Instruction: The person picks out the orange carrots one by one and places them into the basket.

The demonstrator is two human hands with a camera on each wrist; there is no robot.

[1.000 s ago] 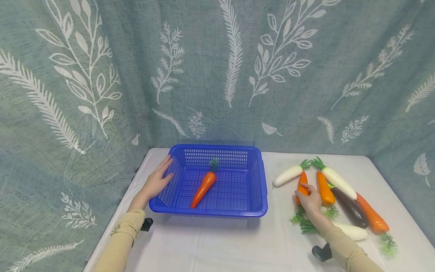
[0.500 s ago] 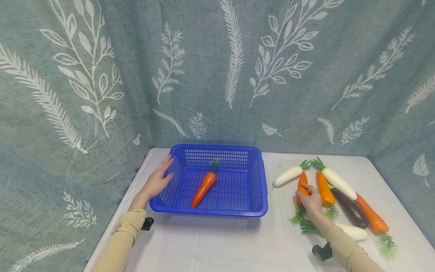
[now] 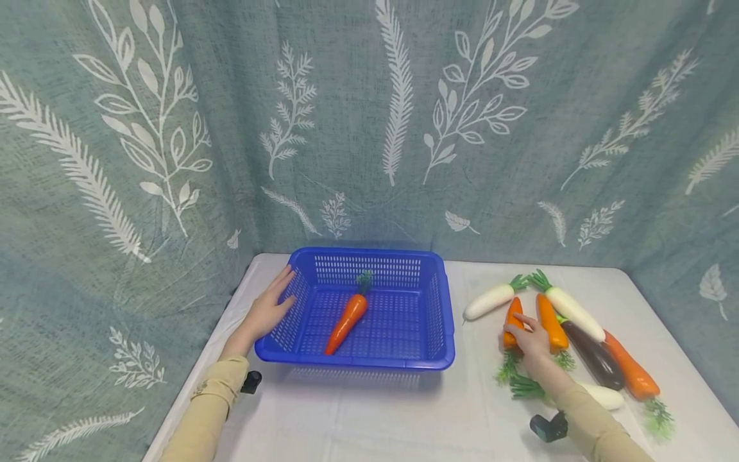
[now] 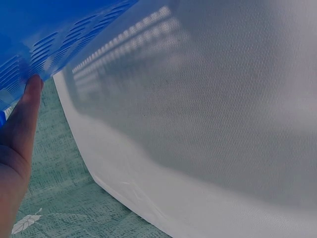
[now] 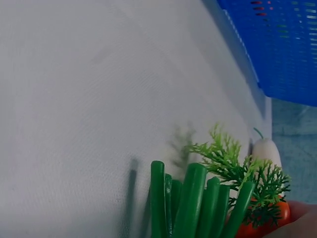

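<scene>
In the head view my right hand grips an orange carrot with green fronds, on the table's right side. Fingers and thumb lie across its body. My left hand rests on the left side of the blue basket, its fingers fairly straight. A finger touches the basket's outer wall in the left wrist view. Inside the basket lies one carrot. Right beside my right hand is another carrot, and a white radish is partly hidden under my right forearm.
Two more white radishes lie behind the gripped carrot, one to each side. An eggplant and a larger carrot lie farther right. White cloth covers the table; a patterned curtain hangs behind it.
The gripped carrot and my right hand have shifted slightly, toward the right and nearer the neighbouring carrot. My left hand and the basket have stayed in place.
</scene>
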